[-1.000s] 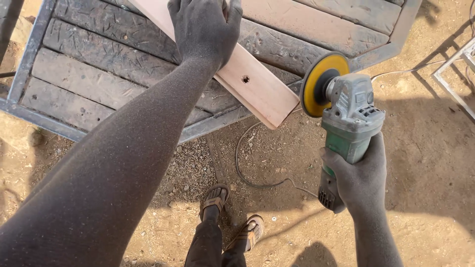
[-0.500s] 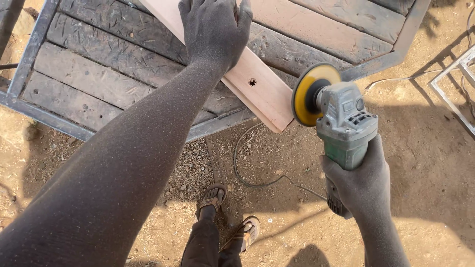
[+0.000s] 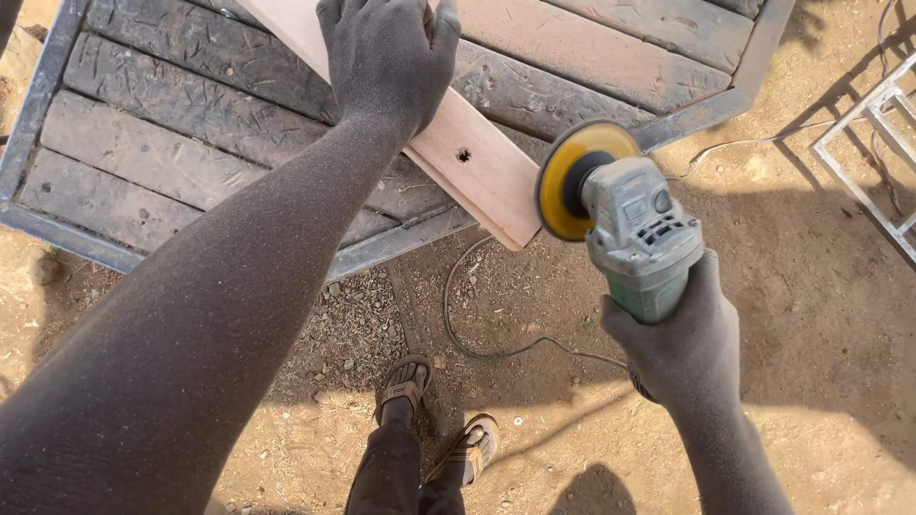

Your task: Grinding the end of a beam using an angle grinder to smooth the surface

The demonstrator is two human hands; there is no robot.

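Plank (image 3: 477, 167) lies on the grey table (image 3: 143, 143), left hand (image 3: 386, 57) pressed flat on it; right hand (image 3: 682, 334) wrapped around grinder (image 3: 634, 224), whose disc (image 3: 563, 181) has moved in, now touching plank's end.

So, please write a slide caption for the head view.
Left hand presses pale wooden plank; right hand holds green angle grinder.

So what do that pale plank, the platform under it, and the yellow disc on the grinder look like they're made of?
Plank: bare, light, smooth wood, faint grain, one drilled hole. Platform: weathered grey boards, scratched and dirty, in what looks like a metal frame. Yellow disc: probably a plastic or rubber backing pad; hard to tell.
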